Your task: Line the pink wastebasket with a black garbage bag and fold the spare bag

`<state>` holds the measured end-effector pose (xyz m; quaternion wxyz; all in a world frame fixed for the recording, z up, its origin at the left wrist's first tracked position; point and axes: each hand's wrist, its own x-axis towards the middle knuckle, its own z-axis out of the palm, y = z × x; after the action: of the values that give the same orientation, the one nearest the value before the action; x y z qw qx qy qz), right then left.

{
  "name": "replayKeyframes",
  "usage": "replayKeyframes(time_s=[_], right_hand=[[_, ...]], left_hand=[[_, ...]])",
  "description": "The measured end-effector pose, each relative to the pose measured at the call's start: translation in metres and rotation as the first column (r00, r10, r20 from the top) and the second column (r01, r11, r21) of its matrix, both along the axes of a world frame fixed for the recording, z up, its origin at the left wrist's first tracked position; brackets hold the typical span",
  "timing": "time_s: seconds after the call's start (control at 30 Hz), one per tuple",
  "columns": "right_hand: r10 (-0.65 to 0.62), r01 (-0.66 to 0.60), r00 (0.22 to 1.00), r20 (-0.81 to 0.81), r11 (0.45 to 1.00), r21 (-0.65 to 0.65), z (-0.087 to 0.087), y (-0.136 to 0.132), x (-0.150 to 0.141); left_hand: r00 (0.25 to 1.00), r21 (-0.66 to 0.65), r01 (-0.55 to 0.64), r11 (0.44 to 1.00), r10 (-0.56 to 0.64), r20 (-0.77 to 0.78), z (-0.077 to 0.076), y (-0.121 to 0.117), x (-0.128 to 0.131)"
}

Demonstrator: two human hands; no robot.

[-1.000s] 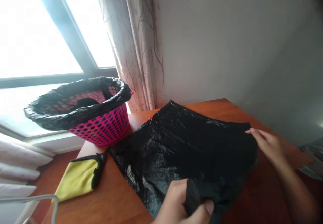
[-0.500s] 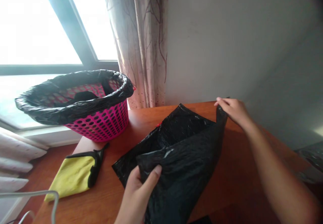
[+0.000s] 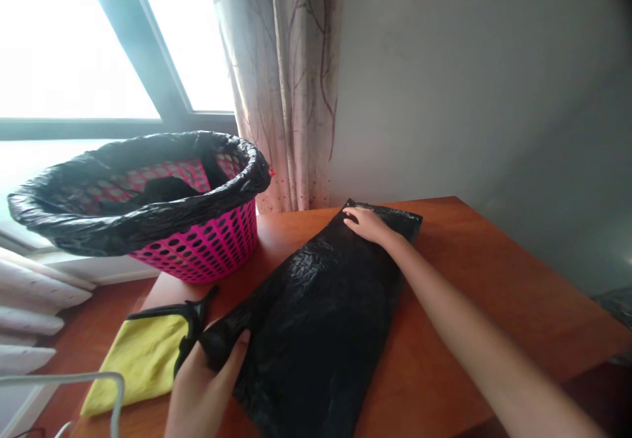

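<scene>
A black plastic garbage bag lies spread on the wooden table, creased, with its near end running out of the frame. My left hand pinches the bag's left corner between thumb and fingers, lifting it a little. At the bag's far edge, my right hand is closed on the plastic near the far corner; its fingertips are partly hidden. A yellow cloth item with black trim lies just left of my left hand. Behind it stands a pink perforated basket, lined with black plastic folded over its rim.
The wooden table ends at a grey wall behind and at the right. A patterned curtain hangs by the window at the back left. A white curved bar juts in at the lower left.
My right hand has moved left, bringing its side of the bag over to the far corner. My left hand has shifted left and down. The bag's gaping mouth now lies flatter.
</scene>
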<state>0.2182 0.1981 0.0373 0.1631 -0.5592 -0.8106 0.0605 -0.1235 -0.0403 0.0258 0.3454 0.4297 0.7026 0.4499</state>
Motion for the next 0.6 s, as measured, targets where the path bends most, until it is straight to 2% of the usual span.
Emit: replayKeyframes(time_s=[0.1, 0.17, 0.33, 0.47, 0.6], right_hand=[[0.021, -0.021, 1.0, 0.008, 1.0, 0.001, -0.015, -0.005, 0.009], [0.016, -0.016, 1.0, 0.015, 1.0, 0.002, -0.023, -0.009, 0.016], [-0.018, 0.018, 1.0, 0.01, 1.0, 0.003, -0.038, -0.013, 0.022], [-0.071, 0.073, 0.997, -0.04, 0.997, 0.027, -0.037, -0.008, 0.027], [-0.277, 0.282, 0.954, -0.118, 0.959, 0.025, -0.028, 0.011, 0.053]], left_hand=[[0.999, -0.012, 0.047, 0.999, -0.047, -0.016, -0.008, -0.003, 0.0], [0.997, -0.025, 0.071, 0.997, -0.07, 0.038, -0.012, -0.005, 0.002], [0.984, -0.051, 0.04, 0.998, -0.031, 0.176, -0.011, -0.005, 0.006], [0.978, -0.009, 0.019, 1.0, -0.017, 0.209, -0.008, -0.006, 0.006], [0.981, 0.011, 0.02, 1.0, -0.022, 0.193, -0.006, -0.009, 0.003]])
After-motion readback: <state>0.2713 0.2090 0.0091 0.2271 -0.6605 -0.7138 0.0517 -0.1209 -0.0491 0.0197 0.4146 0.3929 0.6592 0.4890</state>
